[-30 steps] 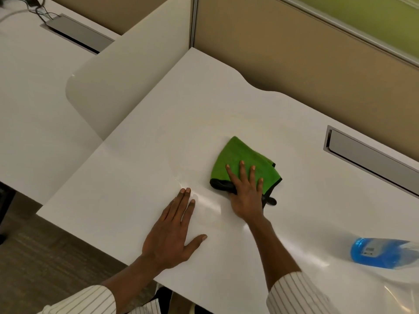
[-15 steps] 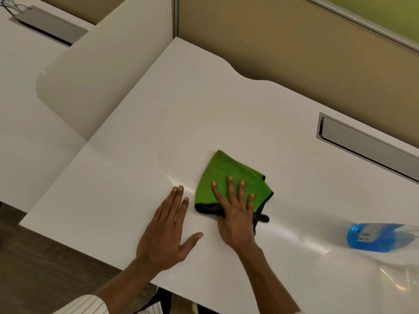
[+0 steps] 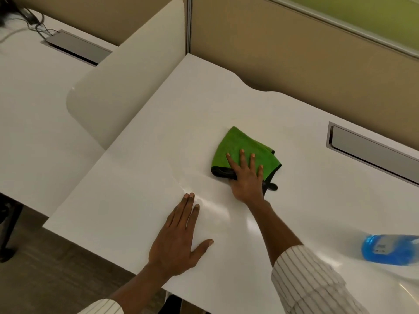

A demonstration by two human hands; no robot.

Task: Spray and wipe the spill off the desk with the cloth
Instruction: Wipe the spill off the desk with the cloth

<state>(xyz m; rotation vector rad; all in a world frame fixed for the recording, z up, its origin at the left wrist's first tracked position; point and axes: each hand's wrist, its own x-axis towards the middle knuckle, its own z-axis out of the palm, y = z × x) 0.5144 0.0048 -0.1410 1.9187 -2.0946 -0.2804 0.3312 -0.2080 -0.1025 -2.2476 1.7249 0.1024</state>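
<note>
While the right hand [image 3: 246,177] presses the cloth [image 3: 240,147] flat with spread fingers, the wet sheen lies leftward. Left hand [image 3: 179,236] rests flat and empty on the desk [image 3: 136,177].

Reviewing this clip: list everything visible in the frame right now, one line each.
desk: 1, white, centre
cloth: 1, green with dark edge, mid-desk under the right hand
spray bottle: 1, blue, right edge, partly cut off
cable hatch: 1, grey, right rear of desk
neighbouring desk: 1, white, left
divider panel: 1, off-white, between desks
left hand: flat on desk, open
right hand: flat on cloth, fingers spread
</note>
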